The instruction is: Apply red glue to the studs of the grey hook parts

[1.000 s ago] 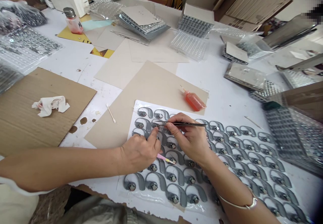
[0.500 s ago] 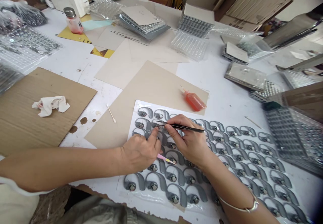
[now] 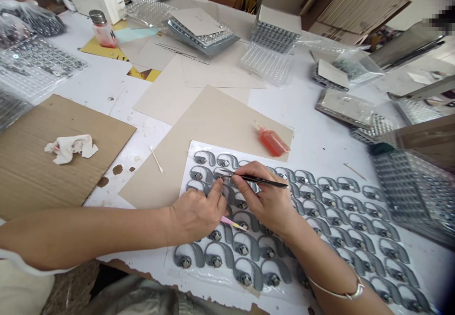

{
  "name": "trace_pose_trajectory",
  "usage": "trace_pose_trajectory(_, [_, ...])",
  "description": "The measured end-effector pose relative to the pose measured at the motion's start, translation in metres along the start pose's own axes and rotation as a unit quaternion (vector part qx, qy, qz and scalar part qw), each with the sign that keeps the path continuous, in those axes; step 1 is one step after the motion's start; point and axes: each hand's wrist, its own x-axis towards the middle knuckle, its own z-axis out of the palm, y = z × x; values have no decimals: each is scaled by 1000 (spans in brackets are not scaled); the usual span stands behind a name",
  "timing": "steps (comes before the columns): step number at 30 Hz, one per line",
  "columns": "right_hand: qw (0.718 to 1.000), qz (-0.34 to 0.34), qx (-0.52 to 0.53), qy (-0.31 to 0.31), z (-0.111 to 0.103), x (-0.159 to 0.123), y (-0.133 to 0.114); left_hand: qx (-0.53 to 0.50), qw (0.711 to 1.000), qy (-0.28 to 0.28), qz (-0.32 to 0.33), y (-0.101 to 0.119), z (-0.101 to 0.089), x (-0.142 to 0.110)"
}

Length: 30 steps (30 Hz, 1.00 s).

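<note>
My right hand point(image 3: 265, 199) is closed around black tweezers point(image 3: 266, 181). Their tips point left, over a grey ear-hook earphone part point(image 3: 220, 175) near the upper left of the sheet. My left hand point(image 3: 201, 211) rests beside it, its index fingertip against that part and the other fingers curled. From under the left hand sticks out a slim pink and yellow pointed stick point(image 3: 233, 223), its thin end toward the lower right. Rows of similar ear-hook parts point(image 3: 242, 248), each with a small round metal piece, lie on a white sheet point(image 3: 194, 149); my hands hide some of them.
A red-liquid squeeze bottle point(image 3: 273, 142) lies beyond the sheet on beige card point(image 3: 206, 116). Left are a cotton swab point(image 3: 156, 159), crumpled tissue point(image 3: 73, 148) on cardboard point(image 3: 31, 177), and a metal-capped bottle point(image 3: 103, 30). Stacked plastic trays point(image 3: 275, 33) stand farther back; more trays point(image 3: 398, 187) lie right.
</note>
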Motion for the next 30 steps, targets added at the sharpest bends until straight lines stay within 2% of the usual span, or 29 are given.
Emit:
trace_pose_trajectory(5, [998, 48, 35, 32, -10, 2, 0, 6, 1000, -4, 10, -1, -2, 0])
trace_pose_trajectory(10, [999, 0, 1, 34, -18, 6, 0, 9, 1000, 5, 13, -1, -1, 0])
trace_pose_trajectory(16, [999, -37, 16, -1, -12, 4, 6, 9, 1000, 0, 10, 0, 1, -1])
trace_pose_trajectory(23, [999, -32, 19, -13, -7, 4, 8, -4, 1000, -9, 6, 0, 1, 0])
trace_pose_trajectory(30, [999, -39, 9, 1, -6, 3, 10, 7, 1000, -2, 9, 0, 1, 0])
